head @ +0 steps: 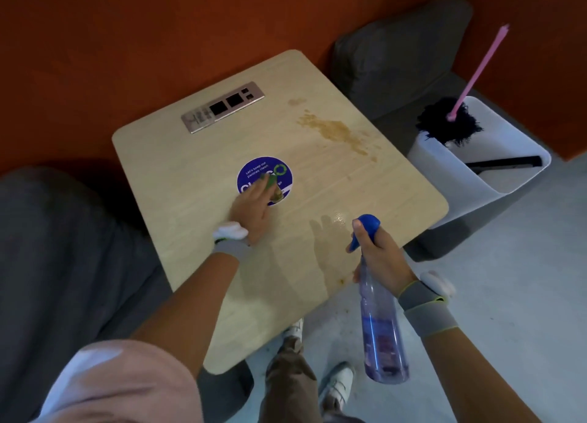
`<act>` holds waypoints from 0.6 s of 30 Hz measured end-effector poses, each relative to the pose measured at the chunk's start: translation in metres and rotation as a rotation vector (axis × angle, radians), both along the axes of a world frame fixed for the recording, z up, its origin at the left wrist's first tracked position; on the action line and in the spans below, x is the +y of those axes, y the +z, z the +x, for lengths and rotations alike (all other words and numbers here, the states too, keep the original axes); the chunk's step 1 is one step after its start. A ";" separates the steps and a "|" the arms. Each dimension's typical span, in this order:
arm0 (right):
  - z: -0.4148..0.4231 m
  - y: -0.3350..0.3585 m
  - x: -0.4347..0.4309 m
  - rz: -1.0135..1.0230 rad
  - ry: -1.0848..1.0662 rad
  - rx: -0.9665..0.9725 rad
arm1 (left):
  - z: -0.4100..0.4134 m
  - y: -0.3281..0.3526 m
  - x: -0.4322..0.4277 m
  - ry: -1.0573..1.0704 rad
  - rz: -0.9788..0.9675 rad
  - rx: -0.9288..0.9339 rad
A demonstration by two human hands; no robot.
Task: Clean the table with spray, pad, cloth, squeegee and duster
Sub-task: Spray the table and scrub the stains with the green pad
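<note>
Your wood-look worktop (197, 155) stands with its far edge to an orange wall, between grey seats, one (400, 50) beyond its far right corner. Off its right edge a white caddy (495, 130) holds a black feather duster (451, 125) with a pink handle and a black squeegee (505, 163). Your right hand (381, 257) is wrapped round the neck of a clear spray bottle (381, 330) with a blue trigger head, off the near right edge. A brown stain (336, 131) spreads near the far right corner. The round blue sticker (254, 171) mid-worktop reads "Let's keep our pantries clean"; your left hand (251, 213) hides its larger lettering. A metal socket panel (222, 107) sits by the far edge. That hand's fingers curl over a green and yellow scouring pad (273, 189), pressing it onto the sticker.
</note>
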State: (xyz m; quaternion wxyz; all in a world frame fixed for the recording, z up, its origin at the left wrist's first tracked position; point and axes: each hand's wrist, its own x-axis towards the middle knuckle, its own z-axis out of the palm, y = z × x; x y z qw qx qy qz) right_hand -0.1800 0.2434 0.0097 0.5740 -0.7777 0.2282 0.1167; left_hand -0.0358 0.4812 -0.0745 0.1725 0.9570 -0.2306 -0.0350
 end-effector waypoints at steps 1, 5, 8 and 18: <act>-0.001 0.002 0.001 -0.007 0.005 0.000 | -0.015 0.001 -0.008 -0.082 0.008 -0.022; -0.007 -0.008 -0.009 -0.061 0.004 -0.034 | -0.092 -0.007 -0.057 -0.135 -0.154 0.053; -0.014 -0.010 -0.020 -0.071 -0.014 -0.025 | -0.156 -0.010 -0.100 -0.269 -0.153 0.007; -0.045 0.000 -0.050 -0.081 -0.075 -0.049 | -0.158 0.045 -0.096 -0.012 -0.488 0.178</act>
